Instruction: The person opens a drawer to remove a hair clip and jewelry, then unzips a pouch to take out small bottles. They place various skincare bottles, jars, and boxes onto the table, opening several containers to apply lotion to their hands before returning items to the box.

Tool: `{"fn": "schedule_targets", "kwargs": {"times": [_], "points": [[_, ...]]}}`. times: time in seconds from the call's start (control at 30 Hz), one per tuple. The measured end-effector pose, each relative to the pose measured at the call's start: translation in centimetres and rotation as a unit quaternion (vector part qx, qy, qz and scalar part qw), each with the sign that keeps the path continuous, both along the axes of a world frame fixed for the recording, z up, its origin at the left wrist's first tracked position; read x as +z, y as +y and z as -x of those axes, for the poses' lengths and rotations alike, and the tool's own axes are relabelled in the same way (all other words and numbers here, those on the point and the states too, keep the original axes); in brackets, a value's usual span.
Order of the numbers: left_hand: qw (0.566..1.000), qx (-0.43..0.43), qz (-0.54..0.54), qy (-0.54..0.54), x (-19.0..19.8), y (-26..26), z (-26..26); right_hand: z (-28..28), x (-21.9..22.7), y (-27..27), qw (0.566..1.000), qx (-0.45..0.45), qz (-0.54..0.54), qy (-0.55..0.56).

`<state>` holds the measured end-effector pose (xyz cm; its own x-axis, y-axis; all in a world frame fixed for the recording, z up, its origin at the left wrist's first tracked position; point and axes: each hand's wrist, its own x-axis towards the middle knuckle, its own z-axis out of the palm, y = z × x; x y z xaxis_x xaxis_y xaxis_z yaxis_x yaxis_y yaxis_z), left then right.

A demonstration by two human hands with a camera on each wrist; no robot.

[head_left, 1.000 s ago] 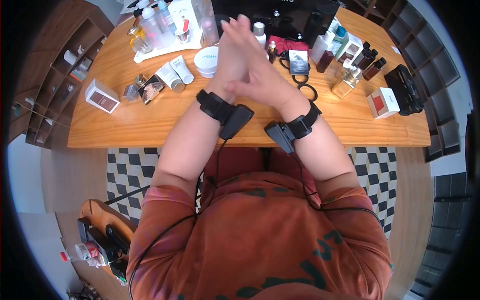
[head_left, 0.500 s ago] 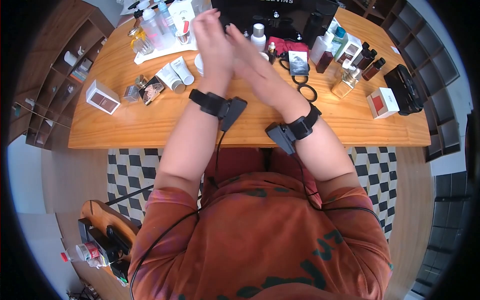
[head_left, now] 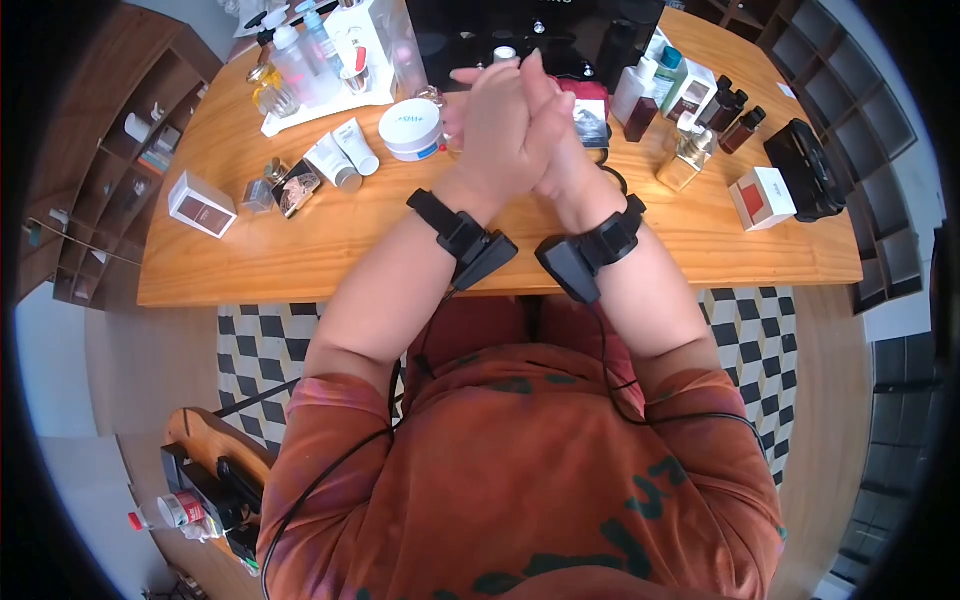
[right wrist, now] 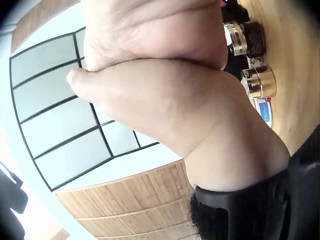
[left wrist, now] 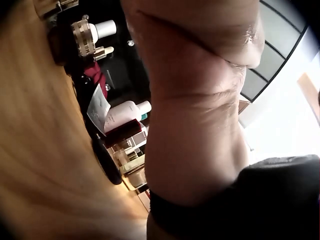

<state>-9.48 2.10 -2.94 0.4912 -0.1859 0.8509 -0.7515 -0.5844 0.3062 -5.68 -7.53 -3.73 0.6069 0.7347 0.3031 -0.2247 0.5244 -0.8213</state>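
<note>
Fingers (head_left: 520, 85) of both hands press together above white jar (head_left: 410, 128).

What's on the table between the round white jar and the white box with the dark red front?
In the head view, two white tubes, then small compacts, lie between the round white jar and the white box.

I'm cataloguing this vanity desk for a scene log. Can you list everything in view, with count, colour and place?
table: one, orange-brown wood, under everything.
round jar: one, white with a blue edge, left of the hands.
tubes: two, white, left of the jar.
white box: one, white with a dark red panel, far left.
red-and-white box: one, right side.
black case: one, far right edge.
gold bottle: one, right of the hands.
bottles: several, clear and white, back left; exact count unclear.
left hand: pressed against the right hand, holding nothing.
wrist bands: two, black.
</note>
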Motion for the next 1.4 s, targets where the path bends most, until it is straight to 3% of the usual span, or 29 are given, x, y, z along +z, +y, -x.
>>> {"fn": "schedule_targets", "kwargs": {"times": [0.03, 0.1, 0.23, 0.27, 0.3, 0.33, 0.37, 0.43, 0.47, 0.5, 0.57, 0.6, 0.63, 0.7, 0.77, 0.8, 0.83, 0.87, 0.9, 0.97, 1.0, 1.03, 1.13, 1.2, 1.23, 1.3, 1.33, 1.37, 1.4], "points": [[0.992, -0.006, 0.059, 0.109, 0.6, -0.4, 1.0, 0.8, 0.8, -0.1, 1.0, -0.003, 0.023, 0.011], [0.932, -0.02, 0.171, 0.319, 2.0, -1.1, 2.2, 1.4, 1.3, -0.2, 0.999, -0.009, 0.044, 0.021], [0.909, -0.074, 0.224, 0.342, 3.5, -0.8, 0.4, 1.4, 0.7, -0.1, 0.997, 0.025, -0.018, 0.078], [0.811, -0.278, 0.399, 0.325, 3.5, -1.2, -0.5, 1.3, 0.8, -0.3, 0.995, 0.032, -0.034, 0.091], [0.646, -0.459, 0.541, 0.283, 3.6, -1.8, -1.1, 1.3, 1.1, -0.6, 0.995, 0.028, -0.038, 0.09], [0.627, -0.391, 0.6, 0.307, 6.6, -3.6, 0.3, 1.3, 1.6, -0.8, 0.993, 0.024, -0.076, 0.087], [0.629, -0.394, 0.595, 0.309, 6.6, -3.5, -0.3, 1.2, 2.1, -0.9, 0.99, 0.021, -0.114, 0.084], [0.572, -0.51, 0.565, 0.306, 5.9, -2.9, -1.9, 1.0, 3.0, -1.1, 0.988, -0.035, -0.121, 0.094], [0.605, -0.512, 0.527, 0.308, 5.8, -2.8, -2.7, 0.9, 3.5, -1.2, 0.983, -0.089, -0.123, 0.108], [0.605, -0.515, 0.522, 0.311, 6.5, -3.1, -3.0, 0.6, 4.0, -1.3, 0.975, -0.141, -0.125, 0.122], [0.678, -0.47, 0.49, 0.281, 7.9, -4.0, -3.4, -0.5, 5.3, -1.7, 0.968, -0.168, -0.148, 0.111], [0.691, -0.461, 0.486, 0.272, 8.9, -4.6, -3.4, -1.2, 6.1, -2.0, 0.962, -0.19, -0.169, 0.103], [0.69, -0.466, 0.482, 0.273, 9.7, -5.8, -3.8, -2.1, 6.8, -2.2, 0.961, -0.194, -0.171, 0.099], [0.634, -0.416, 0.625, 0.185, 10.8, -8.4, -4.9, -4.1, 8.3, -2.8, 0.94, -0.32, -0.114, 0.0], [0.651, -0.409, 0.604, 0.211, 11.3, -9.6, -3.4, -4.5, 11.1, -3.1, 0.938, -0.336, -0.072, -0.054], [0.81, -0.323, 0.467, 0.148, 12.0, -11.0, -1.8, -2.1, 14.4, -1.4, 0.877, -0.475, -0.054, -0.037], [0.924, -0.22, 0.303, 0.076, 12.2, -11.8, -1.1, 0.2, 17.6, 0.5, 0.797, -0.603, -0.033, -0.018], [0.923, -0.222, 0.305, 0.08, 12.3, -11.7, -1.2, 1.0, 18.9, 1.3, 0.698, -0.716, -0.011, 0.001], [0.923, -0.213, 0.311, 0.08, 12.3, -11.5, -1.4, -1.6, 15.2, -3.6, 0.906, -0.408, -0.104, -0.043], [0.923, -0.196, 0.321, 0.079, 12.3, -10.5, -2.1, -4.2, 11.3, -2.5, 0.861, -0.405, -0.048, -0.304], [0.923, -0.188, 0.326, 0.079, 12.3, -9.8, -2.5, -4.5, 10.2, -2.8, 0.771, -0.436, 0.032, -0.463], [0.922, -0.18, 0.332, 0.08, 12.3, -9.1, -3.0, -2.4, 11.2, -3.1, 0.82, -0.391, 0.032, -0.417], [0.921, -0.152, 0.351, 0.082, 12.2, -6.8, -4.4, 0.5, 11.8, -4.0, 0.787, -0.379, 0.04, -0.486], [0.92, -0.131, 0.361, 0.081, 12.3, -5.5, -5.2, 1.2, 11.5, -4.8, 0.825, -0.296, -0.003, -0.482], [0.918, -0.132, 0.363, 0.084, 12.3, -5.0, -5.5, 1.7, 11.9, -6.1, 0.826, -0.297, 0.001, -0.48], [0.919, -0.133, 0.357, 0.103, 12.5, -3.8, -6.4, 2.7, 13.1, -9.8, 0.854, -0.158, 0.217, -0.445], [0.914, -0.13, 0.371, 0.096, 12.1, -3.0, -7.0, 2.7, 12.8, -10.5, 0.839, -0.238, 0.198, -0.446], [0.914, -0.13, 0.374, 0.095, 12.1, -2.2, -7.5, 2.1, 12.9, -11.3, 0.839, -0.236, 0.2, -0.448], [0.936, -0.091, 0.324, 0.102, 12.0, -1.4, -7.8, 0.6, 13.3, -12.3, 0.81, -0.298, 0.199, -0.465]]}}
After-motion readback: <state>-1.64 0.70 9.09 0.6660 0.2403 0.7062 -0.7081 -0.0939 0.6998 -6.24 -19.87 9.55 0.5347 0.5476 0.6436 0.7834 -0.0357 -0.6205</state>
